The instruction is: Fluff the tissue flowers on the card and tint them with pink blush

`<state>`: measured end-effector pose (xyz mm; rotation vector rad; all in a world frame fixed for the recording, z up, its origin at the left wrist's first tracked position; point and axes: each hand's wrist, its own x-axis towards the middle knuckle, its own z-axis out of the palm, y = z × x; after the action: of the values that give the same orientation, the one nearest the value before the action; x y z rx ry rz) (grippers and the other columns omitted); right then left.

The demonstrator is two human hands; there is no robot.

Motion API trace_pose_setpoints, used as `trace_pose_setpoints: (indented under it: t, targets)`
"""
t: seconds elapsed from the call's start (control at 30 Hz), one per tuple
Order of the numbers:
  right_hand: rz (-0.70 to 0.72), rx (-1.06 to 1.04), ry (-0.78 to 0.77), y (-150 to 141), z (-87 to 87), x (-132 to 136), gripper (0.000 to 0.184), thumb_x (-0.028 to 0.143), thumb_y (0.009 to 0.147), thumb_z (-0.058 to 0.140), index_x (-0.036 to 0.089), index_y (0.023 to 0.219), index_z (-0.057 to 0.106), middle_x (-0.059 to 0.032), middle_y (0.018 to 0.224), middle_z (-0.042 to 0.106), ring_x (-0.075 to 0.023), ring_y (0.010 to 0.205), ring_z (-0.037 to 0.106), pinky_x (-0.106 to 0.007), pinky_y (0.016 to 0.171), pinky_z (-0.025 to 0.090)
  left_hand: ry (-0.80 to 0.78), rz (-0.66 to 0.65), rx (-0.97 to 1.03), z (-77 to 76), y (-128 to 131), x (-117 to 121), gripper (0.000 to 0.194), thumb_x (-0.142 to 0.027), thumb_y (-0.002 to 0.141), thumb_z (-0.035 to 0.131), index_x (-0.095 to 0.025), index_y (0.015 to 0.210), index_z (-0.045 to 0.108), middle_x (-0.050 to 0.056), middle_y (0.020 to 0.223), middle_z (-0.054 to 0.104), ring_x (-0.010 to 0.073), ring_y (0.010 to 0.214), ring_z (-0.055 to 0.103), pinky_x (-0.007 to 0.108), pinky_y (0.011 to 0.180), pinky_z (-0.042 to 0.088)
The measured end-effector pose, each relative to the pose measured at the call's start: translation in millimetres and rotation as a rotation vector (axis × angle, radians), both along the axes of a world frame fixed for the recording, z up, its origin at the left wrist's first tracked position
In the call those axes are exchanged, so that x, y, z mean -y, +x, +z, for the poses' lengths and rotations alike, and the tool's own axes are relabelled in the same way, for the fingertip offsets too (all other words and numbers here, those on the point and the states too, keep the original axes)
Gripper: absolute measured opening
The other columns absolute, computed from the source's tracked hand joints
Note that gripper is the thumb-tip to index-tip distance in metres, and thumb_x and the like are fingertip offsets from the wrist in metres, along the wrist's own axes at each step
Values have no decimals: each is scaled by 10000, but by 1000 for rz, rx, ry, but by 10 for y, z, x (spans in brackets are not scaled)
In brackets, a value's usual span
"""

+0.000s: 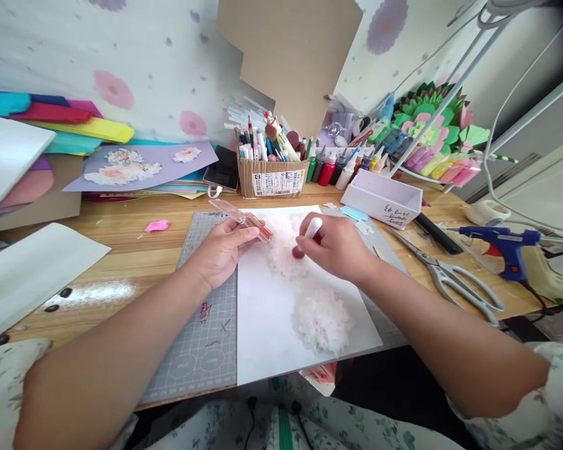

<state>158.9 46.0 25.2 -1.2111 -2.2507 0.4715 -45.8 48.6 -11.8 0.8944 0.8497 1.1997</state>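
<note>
My left hand [223, 250] grips a small makeup palette [259, 227] with a clear lid, held over the paper's upper left. In my right hand [333, 244] is a makeup brush [313, 229] with a white handle; its dark red bristles point down at a pale pink-white paper flower [281, 256]. Whether the bristles touch the petals I cannot tell. Nearer to me lies a second fluffy white flower [323, 322] with faint pink at its middle. Both flowers rest on a white sheet [263, 337], which lies on a grey cutting mat [187, 350].
At the back stands a cardboard box [246, 181] of pens and brushes, beside several paint bottles [327, 170]. To the right are a white box [380, 199], scissors [443, 272] and a blue glue gun [507, 244]. A purple sheet [169, 178] bearing flowers lies at the left.
</note>
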Motion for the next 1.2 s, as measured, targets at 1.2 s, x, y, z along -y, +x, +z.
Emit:
trace_pose_setpoints:
  t: [1.2]
  targets:
    - [20, -293, -149, 75, 1, -61, 111, 233, 792, 628, 190, 754, 533, 22, 675, 675, -90, 569, 564, -211, 530, 361, 10, -25, -29, 25, -17, -1, 231, -156, 697, 723, -172, 926, 704, 36, 952, 711, 170, 906, 637, 283, 850, 467]
